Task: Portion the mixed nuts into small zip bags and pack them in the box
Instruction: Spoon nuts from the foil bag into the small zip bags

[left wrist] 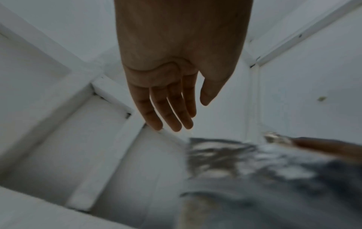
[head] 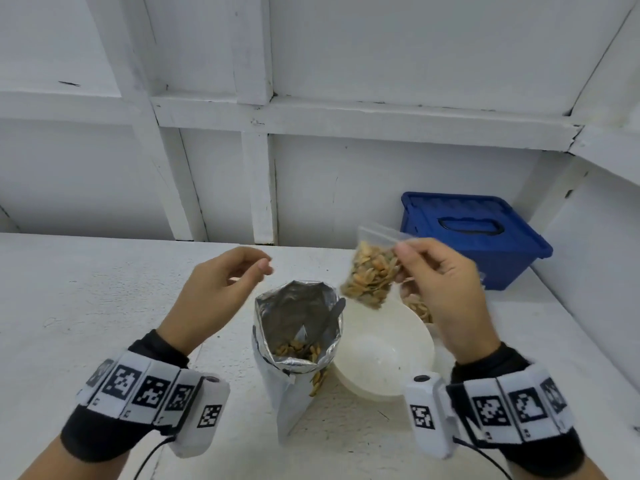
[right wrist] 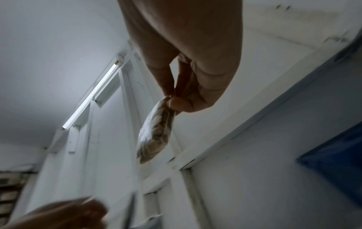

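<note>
My right hand (head: 427,271) pinches a small clear zip bag (head: 370,271) filled with nuts by its right edge, in the air above the white bowl (head: 384,362). The right wrist view shows thumb and fingers pinching the zip bag (right wrist: 154,136) as it hangs. An open foil pouch (head: 298,344) of nuts stands at the table's middle with a spoon handle (head: 332,317) sticking out. My left hand (head: 221,289) hovers left of the pouch, fingers relaxed and holding nothing; the left wrist view shows the left hand's fingers (left wrist: 168,111) straight above the pouch (left wrist: 254,173). The blue box (head: 474,237) sits lidded at the back right.
More filled zip bags (head: 420,306) lie behind the bowl, partly hidden by my right hand. A few loose nuts (head: 318,382) lie beside the pouch's base. White panelled walls close off the back and right of the white table (head: 86,306).
</note>
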A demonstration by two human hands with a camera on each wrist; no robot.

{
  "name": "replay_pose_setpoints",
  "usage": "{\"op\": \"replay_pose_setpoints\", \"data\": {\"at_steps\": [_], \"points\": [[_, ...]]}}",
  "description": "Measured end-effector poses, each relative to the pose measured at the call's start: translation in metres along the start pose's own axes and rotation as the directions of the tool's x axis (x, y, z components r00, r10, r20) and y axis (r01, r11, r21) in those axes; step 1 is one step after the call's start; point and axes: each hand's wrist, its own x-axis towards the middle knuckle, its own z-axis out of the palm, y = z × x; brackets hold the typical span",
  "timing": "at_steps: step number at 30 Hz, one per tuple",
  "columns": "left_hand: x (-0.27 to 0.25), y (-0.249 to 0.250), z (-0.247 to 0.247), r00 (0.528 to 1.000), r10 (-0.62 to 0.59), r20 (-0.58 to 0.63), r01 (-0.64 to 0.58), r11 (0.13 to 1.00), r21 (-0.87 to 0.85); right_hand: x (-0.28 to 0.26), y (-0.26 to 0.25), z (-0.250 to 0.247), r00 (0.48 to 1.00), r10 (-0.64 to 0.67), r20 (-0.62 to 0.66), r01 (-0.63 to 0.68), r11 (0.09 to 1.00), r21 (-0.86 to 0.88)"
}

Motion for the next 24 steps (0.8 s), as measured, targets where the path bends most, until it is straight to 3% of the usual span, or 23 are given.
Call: {"op": "replay_pose_setpoints", "data": {"at_steps": [5,10,12,17,20,22,24], "points": [[-0.003,-0.073,-0.014,0.98,-0.184,0.069,0.148,0.922,0.358,0.012,0.025,-0.061,0.962,-0.084,-0.261,0.002,0.953,-0.302],[-0.019,-0.125,-0.007,0.9,-0.393,0.19,0.228,0.793,0.564,0.015,0.055,-0.097,0.852,-0.266,-0.45,-0.062,0.803,-0.592],[-0.022,-0.138,-0.004,0.879,-0.435,0.198,0.247,0.768,0.591,0.017,0.072,-0.105,0.853,-0.269,-0.447,-0.11,0.745,-0.658],[-0.025,-0.159,0.002,0.836,-0.504,0.215,0.256,0.707,0.66,0.017,0.116,-0.104,0.929,-0.123,-0.349,-0.16,0.717,-0.678],[-0.025,-0.167,0.005,0.766,-0.59,0.253,0.269,0.652,0.709,0.018,0.133,-0.103,0.945,-0.122,-0.302,-0.14,0.685,-0.715],[-0.026,-0.17,0.006,0.718,-0.642,0.27,0.285,0.624,0.727,0.018,0.14,-0.103,0.953,-0.005,-0.304,-0.214,0.698,-0.683],[-0.026,-0.172,0.007,0.686,-0.669,0.286,0.288,0.611,0.738,0.019,0.144,-0.103,0.964,0.029,-0.266,-0.216,0.668,-0.712]]}}
